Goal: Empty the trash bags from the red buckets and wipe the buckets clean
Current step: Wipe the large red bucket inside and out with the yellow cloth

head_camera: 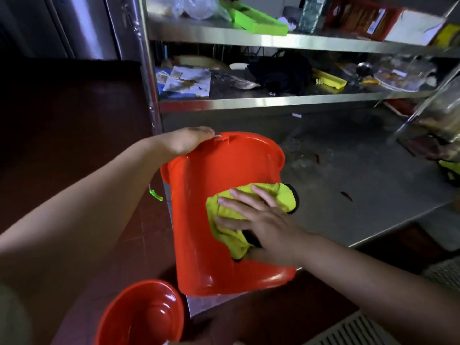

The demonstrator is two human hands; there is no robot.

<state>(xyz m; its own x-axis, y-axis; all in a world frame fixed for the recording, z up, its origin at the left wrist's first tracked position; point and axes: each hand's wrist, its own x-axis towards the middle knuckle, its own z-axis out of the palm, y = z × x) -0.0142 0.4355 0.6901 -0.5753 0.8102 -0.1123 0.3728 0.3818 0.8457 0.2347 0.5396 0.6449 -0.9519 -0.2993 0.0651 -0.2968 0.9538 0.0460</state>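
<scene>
While the left hand [185,141] gripped the rim of the tipped red bucket [211,220] to steady it, the wiping step looked well in hand, its outer wall getting the rub. Between the two forearms and below them stood a second red bucket [142,317], with no bag that I could see. To the right, the right hand [261,217] pressed a yellow cloth [239,210] flat against the bucket's side, fingers spread. Next, I'd guess, came turning it to wipe the rest.
</scene>
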